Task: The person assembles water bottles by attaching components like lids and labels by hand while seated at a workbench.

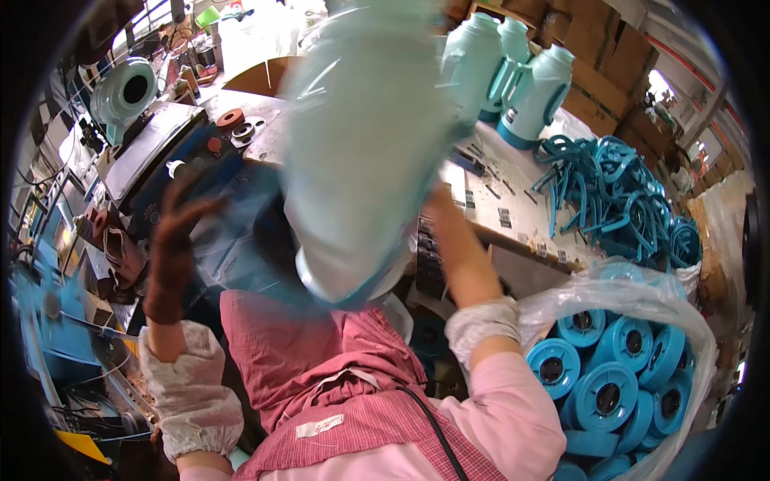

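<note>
A large pale mint thermos jug body [365, 152], smeared by motion, is raised in front of me and fills the middle of the head view. My right hand [440, 207] grips it at its right side, with the fingers mostly hidden by the jug. Off to the left, my left hand [172, 248] wears a dark brown glove and is blurred. Its fingers look spread, with nothing between them, and it is apart from the jug. Below and left of the jug is a blurred blue shape [241, 240] that I cannot make out.
Several finished-looking mint jugs [536, 96] stand on the bench [513, 192] at the back right. Beside them lies a heap of teal handle strips [618, 188]. A plastic-lined bag [698, 337] of round blue bases stands at my right. Another jug part [124, 92] rests on the left-hand machine [152, 152].
</note>
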Motion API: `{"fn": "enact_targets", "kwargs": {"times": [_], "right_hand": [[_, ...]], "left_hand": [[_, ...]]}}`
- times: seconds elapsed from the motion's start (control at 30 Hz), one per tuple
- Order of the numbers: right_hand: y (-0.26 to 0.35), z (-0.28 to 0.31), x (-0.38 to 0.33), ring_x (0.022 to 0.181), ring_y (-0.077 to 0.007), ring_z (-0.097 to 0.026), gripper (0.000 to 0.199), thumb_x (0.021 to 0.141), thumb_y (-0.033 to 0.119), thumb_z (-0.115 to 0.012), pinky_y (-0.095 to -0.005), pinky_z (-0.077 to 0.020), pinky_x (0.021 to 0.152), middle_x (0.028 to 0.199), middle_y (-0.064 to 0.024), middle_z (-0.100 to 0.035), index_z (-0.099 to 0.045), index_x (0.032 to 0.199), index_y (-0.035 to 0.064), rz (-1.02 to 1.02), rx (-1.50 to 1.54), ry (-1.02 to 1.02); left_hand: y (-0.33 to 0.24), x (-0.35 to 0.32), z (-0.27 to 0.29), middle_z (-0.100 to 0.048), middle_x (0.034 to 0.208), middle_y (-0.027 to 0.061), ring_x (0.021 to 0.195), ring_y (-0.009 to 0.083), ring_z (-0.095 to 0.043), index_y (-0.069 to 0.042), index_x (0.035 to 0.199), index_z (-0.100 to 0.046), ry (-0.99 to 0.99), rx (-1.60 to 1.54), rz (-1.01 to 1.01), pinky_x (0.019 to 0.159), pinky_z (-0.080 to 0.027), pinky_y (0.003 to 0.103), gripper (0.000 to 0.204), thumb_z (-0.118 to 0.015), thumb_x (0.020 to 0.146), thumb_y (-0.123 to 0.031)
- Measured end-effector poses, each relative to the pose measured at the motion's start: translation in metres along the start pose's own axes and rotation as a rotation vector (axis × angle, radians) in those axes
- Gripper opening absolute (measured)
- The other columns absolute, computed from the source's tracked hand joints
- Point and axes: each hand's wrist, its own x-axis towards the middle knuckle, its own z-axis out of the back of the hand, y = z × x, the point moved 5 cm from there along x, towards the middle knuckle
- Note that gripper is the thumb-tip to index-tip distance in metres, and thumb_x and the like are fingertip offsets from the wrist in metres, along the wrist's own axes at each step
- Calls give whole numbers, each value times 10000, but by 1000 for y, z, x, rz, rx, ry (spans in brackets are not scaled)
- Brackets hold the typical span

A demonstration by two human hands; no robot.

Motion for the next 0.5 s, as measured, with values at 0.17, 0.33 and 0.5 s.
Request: {"fn": "enact_targets", "kwargs": {"times": [0.17, 0.33, 0.5], "right_hand": [[30, 257, 14, 589, -133, -528, 168, 876, 200, -572, -273, -430, 492, 764, -33, -578, -564, 957, 53, 83, -128, -764], [35, 311, 63, 536, -125, -523, 314, 787, 139, -697, -234, -432, 444, 795, -74, -587, -491, 995, 25, 608, -195, -849], [-24, 346, 144, 736, -251, -643, 374, 757, 235, -705, -388, -537, 627, 896, -144, -651, -602, 1016, -16, -147, -1356, -1011]], "left_hand": [[113, -98, 11, -541, 1210, 118, 1125, 229, -509, 1, 1138, -582, -227, 279, 147, 967, -366, 298, 354, -559, 785, -5], [312, -484, 90, -536, 1224, 144, 1133, 226, -499, 30, 1240, -483, -1069, 411, 771, 980, -367, 312, 429, -544, 819, -22], [229, -759, -61, -562, 1192, 183, 1132, 280, -516, 42, 1196, -523, -1271, 664, 1455, 991, -364, 350, 412, -498, 801, -72]]}}
